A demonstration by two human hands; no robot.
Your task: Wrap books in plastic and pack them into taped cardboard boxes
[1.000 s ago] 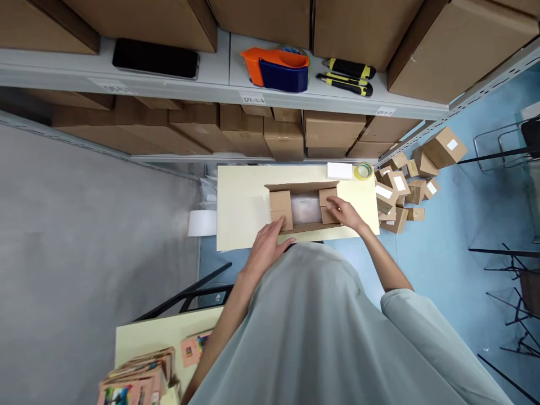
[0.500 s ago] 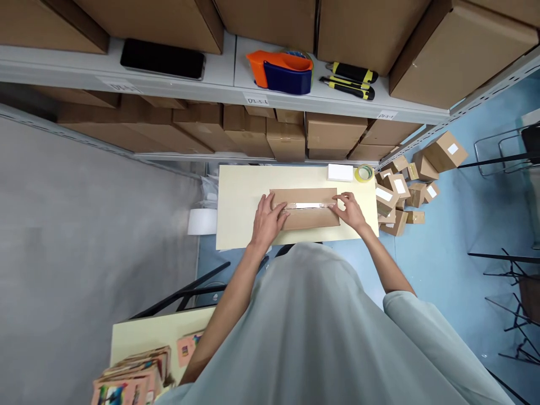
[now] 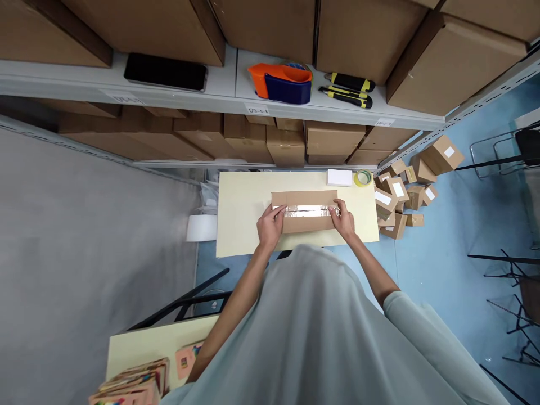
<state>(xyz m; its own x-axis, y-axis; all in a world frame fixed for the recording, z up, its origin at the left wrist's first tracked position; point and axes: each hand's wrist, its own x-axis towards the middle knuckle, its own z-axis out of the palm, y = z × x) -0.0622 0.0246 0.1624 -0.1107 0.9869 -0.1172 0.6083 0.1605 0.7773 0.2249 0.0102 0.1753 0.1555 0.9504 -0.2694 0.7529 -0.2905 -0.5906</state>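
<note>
A flat brown cardboard box [image 3: 310,226] lies crosswise on the cream table [image 3: 238,225], with a shiny strip of clear packing tape [image 3: 307,211] running along its middle. My left hand [image 3: 270,226] is closed around the box's left end, its fingertips at the tape's left end. At the other end my right hand [image 3: 344,220] grips the box, thumb on the tape and fingers over the right edge. The undersides of both grips are hidden. Behind the box lie a white block-like item [image 3: 340,178] and a yellowish tape roll [image 3: 363,178].
Above the table, a shelf [image 3: 228,98] bears large cartons, a black phone [image 3: 166,72], an orange-and-blue tape dispenser [image 3: 282,84] and box cutters [image 3: 348,90]. Small labelled parcels [image 3: 396,188] are heaped on the floor at right. Papers [image 3: 130,385] are stacked on a side table at lower left.
My left fingers, spread over the box before, have drawn together at its left end. My right hand has turned and closed on the right end. The tape now shows as a broader shiny band.
</note>
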